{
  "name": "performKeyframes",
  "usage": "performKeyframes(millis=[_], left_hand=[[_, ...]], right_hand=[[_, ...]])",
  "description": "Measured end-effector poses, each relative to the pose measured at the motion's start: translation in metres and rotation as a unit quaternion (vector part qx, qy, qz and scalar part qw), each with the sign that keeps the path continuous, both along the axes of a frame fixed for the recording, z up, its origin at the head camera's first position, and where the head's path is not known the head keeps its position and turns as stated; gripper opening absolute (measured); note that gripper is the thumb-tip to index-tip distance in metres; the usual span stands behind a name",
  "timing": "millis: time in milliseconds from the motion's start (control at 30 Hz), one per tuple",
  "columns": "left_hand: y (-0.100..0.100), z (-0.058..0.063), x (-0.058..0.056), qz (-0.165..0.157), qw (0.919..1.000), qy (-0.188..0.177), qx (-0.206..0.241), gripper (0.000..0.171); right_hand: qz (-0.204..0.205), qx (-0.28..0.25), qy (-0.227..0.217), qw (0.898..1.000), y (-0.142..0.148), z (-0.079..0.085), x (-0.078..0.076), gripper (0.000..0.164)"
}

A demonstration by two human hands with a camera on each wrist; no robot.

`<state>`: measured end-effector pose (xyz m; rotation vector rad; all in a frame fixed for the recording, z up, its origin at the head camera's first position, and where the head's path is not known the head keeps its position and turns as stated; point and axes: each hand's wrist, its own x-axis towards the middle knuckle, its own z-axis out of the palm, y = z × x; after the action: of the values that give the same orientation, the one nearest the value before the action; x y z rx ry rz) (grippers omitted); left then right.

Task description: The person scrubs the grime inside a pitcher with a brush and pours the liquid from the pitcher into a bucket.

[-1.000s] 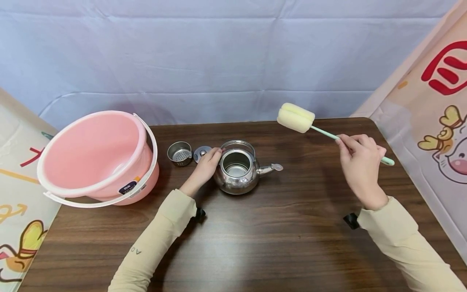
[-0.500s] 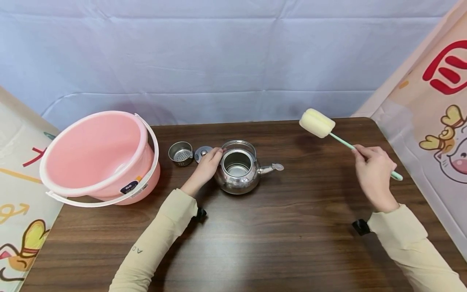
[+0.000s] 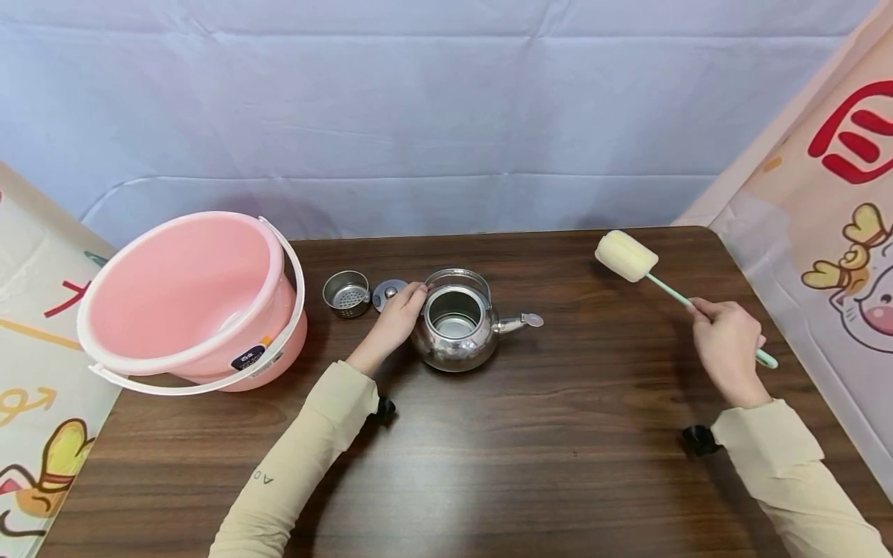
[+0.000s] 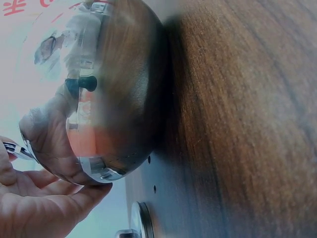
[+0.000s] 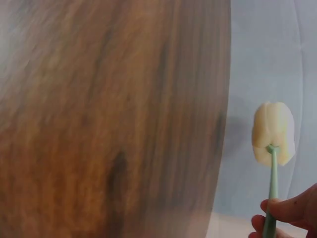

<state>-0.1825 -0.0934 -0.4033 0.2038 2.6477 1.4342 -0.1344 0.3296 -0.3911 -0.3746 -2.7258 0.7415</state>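
A shiny steel teapot (image 3: 455,353) stands upright and lidless on the wooden table, its spout pointing right. My left hand (image 3: 394,322) grips it at the left base of its hoop handle; in the left wrist view the fingers (image 4: 74,201) lie against the rounded body. On the right, my right hand (image 3: 729,341) holds a sponge bottle brush (image 3: 626,256) by its thin green handle, the pale yellow head pointing to the back left. The right wrist view shows thumb and fingers pinching that handle (image 5: 273,183). Left of the teapot lies its round lid (image 3: 387,293), partly behind the left hand.
A pink bucket (image 3: 279,310) with a white handle stands at the table's left. Between bucket and lid sits a perforated steel strainer (image 3: 346,294). A pale cloth backdrop (image 3: 446,116) hangs behind the table's (image 3: 558,465) back edge.
My right hand has drawn the bottle brush to the right and toward me, lower over the table. The left hand and teapot stay in place.
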Motion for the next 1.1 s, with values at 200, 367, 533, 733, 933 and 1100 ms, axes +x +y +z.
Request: performKeyframes(millis=[200,367,533,733,933,1100], left_hand=[[-0.001,-0.001,0.0,-0.002,1.0,-0.003,0.0,0.044],[-0.001,-0.002,-0.001,-0.006,1.0,-0.001,-0.002,0.045],[-0.001,-0.003,-0.001,-0.003,1.0,0.0,-0.004,0.044],[-0.002,-0.002,-0.001,-0.006,1.0,-0.001,-0.001,0.045],[-0.001,-0.003,-0.002,-0.009,1.0,-0.002,-0.003,0.045],[-0.002,-0.003,-0.003,-0.013,0.9999,-0.008,-0.006,0.047]], right_hand=[[0.01,0.005,-0.071,0.997,0.009,-0.005,0.001,0.032],[0.013,0.009,-0.114,0.993,0.014,-0.009,0.0,0.034],[0.022,0.014,-0.151,0.988,0.019,-0.012,-0.001,0.035],[0.049,0.048,-0.138,0.988,0.026,-0.02,-0.001,0.029],[0.053,0.051,-0.162,0.984,0.027,-0.018,-0.003,0.031],[0.069,0.051,-0.123,0.989,0.019,-0.011,-0.003,0.034]])
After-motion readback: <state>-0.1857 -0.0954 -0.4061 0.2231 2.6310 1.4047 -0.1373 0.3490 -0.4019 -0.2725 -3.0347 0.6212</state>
